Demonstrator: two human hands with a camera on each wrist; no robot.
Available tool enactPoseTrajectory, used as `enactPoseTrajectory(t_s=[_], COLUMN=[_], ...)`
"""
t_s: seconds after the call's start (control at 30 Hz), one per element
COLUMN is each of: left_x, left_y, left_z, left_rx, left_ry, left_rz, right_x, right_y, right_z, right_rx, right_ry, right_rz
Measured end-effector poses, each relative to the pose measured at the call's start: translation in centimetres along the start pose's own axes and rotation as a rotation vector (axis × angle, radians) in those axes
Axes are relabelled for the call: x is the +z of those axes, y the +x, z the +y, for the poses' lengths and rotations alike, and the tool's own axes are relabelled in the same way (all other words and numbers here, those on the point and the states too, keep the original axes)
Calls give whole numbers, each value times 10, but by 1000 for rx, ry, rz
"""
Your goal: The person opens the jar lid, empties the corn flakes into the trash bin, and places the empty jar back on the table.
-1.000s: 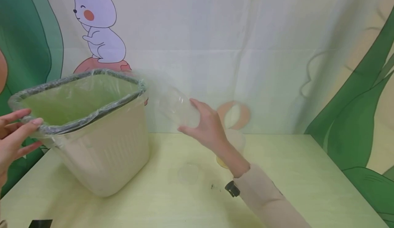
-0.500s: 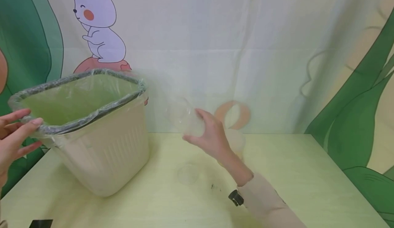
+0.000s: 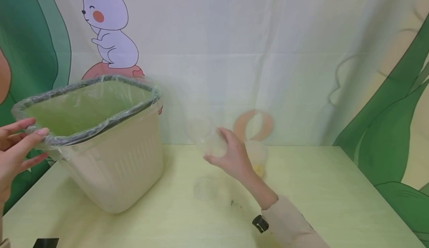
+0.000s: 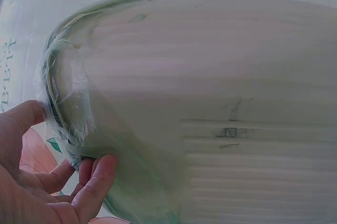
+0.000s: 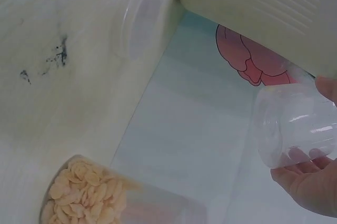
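Note:
My left hand (image 3: pixel 21 149) grips the near-left rim of a beige waste bin (image 3: pixel 114 173). Thumb and fingers lie on either side of that rim in the left wrist view, where a clear bag (image 4: pixel 79 98) folds over it. Raised above the table, a clear plastic jar (image 5: pixel 295 124) is in the grasp of my right hand (image 3: pixel 231 155). The jar looks empty and lies tilted, right of the bin. Behind my right wrist stands a second clear jar (image 3: pixel 257 151) with pale yellow flakes (image 5: pixel 87 195) in its bottom. A translucent round lid (image 3: pixel 205 188) lies on the table.
The bin's open mouth, edged by a dark band (image 3: pixel 83 138) under the bag, faces up at the left. Dark specks (image 3: pixel 235 203) mark the pale table (image 3: pixel 321 196). A printed curtain (image 3: pixel 301 54) hangs along its back edge.
My right hand has drawn the clear jar away from the bin, rightward and down, uncovering more of the jar with flakes. The left hand keeps its hold on the rim.

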State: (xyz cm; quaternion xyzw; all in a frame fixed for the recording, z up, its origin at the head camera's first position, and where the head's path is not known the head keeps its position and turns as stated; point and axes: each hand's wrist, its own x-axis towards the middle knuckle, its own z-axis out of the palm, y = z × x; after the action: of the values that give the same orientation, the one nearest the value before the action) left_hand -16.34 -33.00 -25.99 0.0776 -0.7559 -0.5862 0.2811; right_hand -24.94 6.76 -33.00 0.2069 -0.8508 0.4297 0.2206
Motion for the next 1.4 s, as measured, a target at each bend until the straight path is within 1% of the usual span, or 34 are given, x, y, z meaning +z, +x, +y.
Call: enactPoseTrajectory(t_s=[0.33,0.6,0.7,1.03,1.13,1.4], left_x=[0,2,1,-1,-1,-1], left_y=[1,-1,-1,1,1,2], left_z=[0,0,-1,-3,-3,-3], left_rx=[22,8,10,8,8,0], left_ry=[-20,52,62,-13,-11,8], left_rz=[-4,9,10,3,2,5], right_x=[3,8,9,13,15,20], right_y=[-7,-11,-13,-18,-19,-20], right_z=[13,23,25,34,35,40], right_rx=[92,155,178,229,253,276], right_ry=[73,99,105,138,147,165], right_rz=[-28,-47,-62,-96,-97,-110])
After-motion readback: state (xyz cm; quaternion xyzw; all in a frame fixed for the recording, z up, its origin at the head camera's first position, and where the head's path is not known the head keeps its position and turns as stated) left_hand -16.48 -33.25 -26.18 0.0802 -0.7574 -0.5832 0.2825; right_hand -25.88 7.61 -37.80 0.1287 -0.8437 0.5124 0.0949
